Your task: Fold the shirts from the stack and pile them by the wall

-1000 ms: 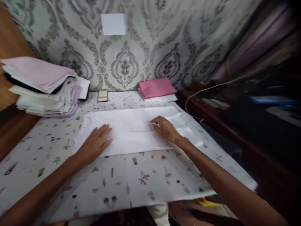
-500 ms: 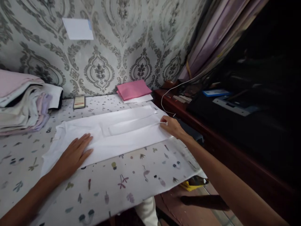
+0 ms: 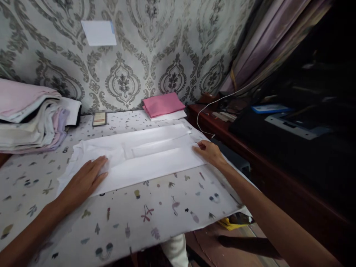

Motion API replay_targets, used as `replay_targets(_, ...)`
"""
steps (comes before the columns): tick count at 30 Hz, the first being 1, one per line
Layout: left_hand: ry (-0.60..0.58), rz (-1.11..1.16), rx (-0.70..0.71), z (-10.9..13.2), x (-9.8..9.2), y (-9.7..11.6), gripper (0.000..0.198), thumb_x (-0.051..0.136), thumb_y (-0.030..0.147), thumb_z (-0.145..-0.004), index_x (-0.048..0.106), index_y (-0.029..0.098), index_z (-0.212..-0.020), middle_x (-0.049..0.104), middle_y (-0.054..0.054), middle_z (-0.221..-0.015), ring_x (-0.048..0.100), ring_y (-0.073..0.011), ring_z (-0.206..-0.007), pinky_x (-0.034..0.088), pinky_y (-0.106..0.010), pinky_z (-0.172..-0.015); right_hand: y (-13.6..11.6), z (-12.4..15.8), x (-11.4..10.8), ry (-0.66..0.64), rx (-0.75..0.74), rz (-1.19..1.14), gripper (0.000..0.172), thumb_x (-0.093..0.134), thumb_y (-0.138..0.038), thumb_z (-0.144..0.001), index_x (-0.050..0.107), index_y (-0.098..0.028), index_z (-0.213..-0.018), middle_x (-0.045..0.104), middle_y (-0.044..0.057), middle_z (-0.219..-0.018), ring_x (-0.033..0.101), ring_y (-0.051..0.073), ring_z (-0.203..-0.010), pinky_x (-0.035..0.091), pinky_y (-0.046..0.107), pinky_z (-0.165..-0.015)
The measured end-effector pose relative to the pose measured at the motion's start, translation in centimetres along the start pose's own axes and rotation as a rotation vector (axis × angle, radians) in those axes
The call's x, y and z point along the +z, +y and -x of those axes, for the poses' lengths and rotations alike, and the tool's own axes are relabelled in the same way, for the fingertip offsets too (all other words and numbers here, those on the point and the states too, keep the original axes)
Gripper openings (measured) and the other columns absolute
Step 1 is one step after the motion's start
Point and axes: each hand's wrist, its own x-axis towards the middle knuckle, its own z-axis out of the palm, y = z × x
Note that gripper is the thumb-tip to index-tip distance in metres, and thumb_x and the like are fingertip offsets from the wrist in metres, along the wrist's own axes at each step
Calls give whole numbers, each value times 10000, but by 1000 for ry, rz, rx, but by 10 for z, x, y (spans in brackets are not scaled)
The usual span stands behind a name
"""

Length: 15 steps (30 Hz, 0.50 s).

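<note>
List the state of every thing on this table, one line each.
white cloth, folded lengthwise, lying flat.
left hand, open, palm down on its left end.
right hand, on its right end, grip unclear.
pink cloth, folded, at the far edge.
stack of cloths, folded, piled at left.

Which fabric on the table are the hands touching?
The white cloth spread flat mid-table, left hand and right hand on its ends. The pink cloth and the left stack lie folded, untouched.

No readable text, small card (image 3: 99, 118) blurred, wall note (image 3: 99, 32) blank
</note>
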Motion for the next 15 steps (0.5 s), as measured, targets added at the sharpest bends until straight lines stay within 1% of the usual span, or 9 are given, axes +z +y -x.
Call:
replay_targets(2,13,-27,-39,7,-2,-4,565,359,523,-998,440,293,-1508,486,-42,-1543,429,-332,-1431,378,-540,-1168,-1,2,-4,-28,-35,24,194,571,-405,-739,528,-233,-659,610,12,-681,548,174,-648,395,286,-621)
replay_targets(3,18,-40,-48,11,-3,-5,553,363,517,-1000,451,298,-1500,498,-38,-1535,433,-327,-1429,378,-534,-1170,-2,3,-5,-24,-53,25,186,553,-383,-741,497,-238,-639,597,13,-661,537,175,-634,391,291,-618)
replay_targets(5,30,-63,-27,19,-6,-2,527,369,495,-1006,480,288,-1477,515,-43,-1522,463,-305,-1410,365,-515,-1185,0,6,-6,17,-71,-6,165,521,-371,-759,476,-249,-658,586,21,-645,528,185,-615,395,309,-622)
replay_targets(7,30,-80,28,27,-8,4,504,366,466,-1017,492,262,-1460,507,-63,-1528,481,-273,-1399,340,-490,-1206,3,8,-4,67,-59,-66,151,506,-401,-781,493,-262,-725,614,48,-675,546,210,-618,410,341,-636)
replay_targets(9,4,-88,69,32,-9,11,486,361,440,-1030,484,239,-1456,472,-85,-1552,450,-248,-1424,316,-473,-1220,8,7,0,87,-24,-111,163,524,-441,-777,527,-279,-788,660,88,-734,580,244,-639,421,374,-646)
replay_targets(11,-38,-80,72,36,-9,17,487,366,431,-1037,454,230,-1471,428,-98,-1580,391,-233,-1462,292,-466,-1230,11,5,2,79,13,-101,183,541,-480,-765,540,-304,-813,683,117,-767,598,279,-649,412,403,-638)
replay_targets(15,-94,-32,41,43,-8,23,513,366,445,-1038,408,218,-1495,379,-107,-1608,304,-218,-1505,232,-469,-1248,14,2,4,49,42,-6,208,539,-542,-739,528,-339,-781,680,127,-723,581,313,-596,364,421,-587)
